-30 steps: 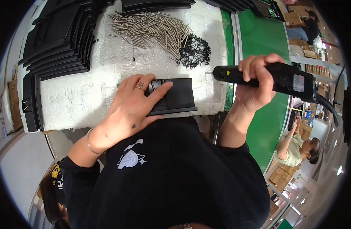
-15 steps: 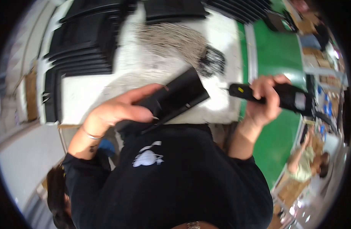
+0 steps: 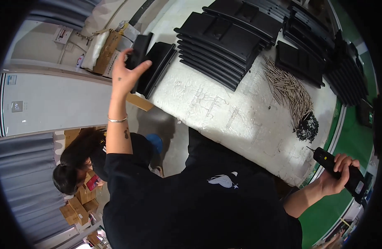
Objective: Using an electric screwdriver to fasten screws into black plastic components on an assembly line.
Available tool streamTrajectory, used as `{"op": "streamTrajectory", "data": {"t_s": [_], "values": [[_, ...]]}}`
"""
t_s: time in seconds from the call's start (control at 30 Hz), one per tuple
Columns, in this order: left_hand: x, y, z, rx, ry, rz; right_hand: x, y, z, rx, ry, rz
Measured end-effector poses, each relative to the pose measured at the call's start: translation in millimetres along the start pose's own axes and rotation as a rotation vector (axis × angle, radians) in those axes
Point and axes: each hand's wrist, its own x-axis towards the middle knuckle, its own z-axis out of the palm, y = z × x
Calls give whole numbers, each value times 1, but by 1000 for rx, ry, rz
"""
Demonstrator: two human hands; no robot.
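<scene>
Swinging out from in front of the torso, where it was tilted half a second ago, the black panel (image 3: 142, 45) is now standing at the tabletop's near left corner, just beside other black pieces (image 3: 159, 66). Thumb and fingers of the left hand (image 3: 129, 74) are apparently clamping on it. The right hand (image 3: 342, 174) is wrapping firmly around a black power driver (image 3: 327, 162) by the near right corner, so panel and tool are now staying well apart; that seems to be pausing any joint use of the two.

Around them, the white-covered tabletop (image 3: 207, 103) is running diagonally, with a green surface (image 3: 357, 62) lying beyond its right edge. A grey curtain (image 3: 29, 182) is hanging at the room's left, and another person (image 3: 76, 166) is sitting or bending below the near left corner. Black panel stacks (image 3: 218, 45) are lining the far edge; metal pins (image 3: 288, 85) are lying toward the right edge, and small black bits (image 3: 308, 128) are clustering beside them.
</scene>
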Motion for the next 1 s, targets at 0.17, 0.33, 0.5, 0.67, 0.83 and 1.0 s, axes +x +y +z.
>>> {"op": "streamTrajectory", "data": {"t_s": [0.17,0.33,0.5,0.67,0.83,1.0], "values": [[-19,7,16,495,-207,65,-5,-4,6,4,-17,-12],[-16,9,12,300,-311,-108,-2,-11,-5,-27,-17,0],[-6,-6,10,-342,-344,-18,-13,-12,10,-84,170,-73],[-64,43,-22,-1178,-539,-205,-7,-19,34,-47,-93,39],[-70,198,66,-905,-1012,100,-9,-49,41,249,-702,93],[-139,383,253,-763,-1650,672,-33,-60,64,459,-822,-27]]}}
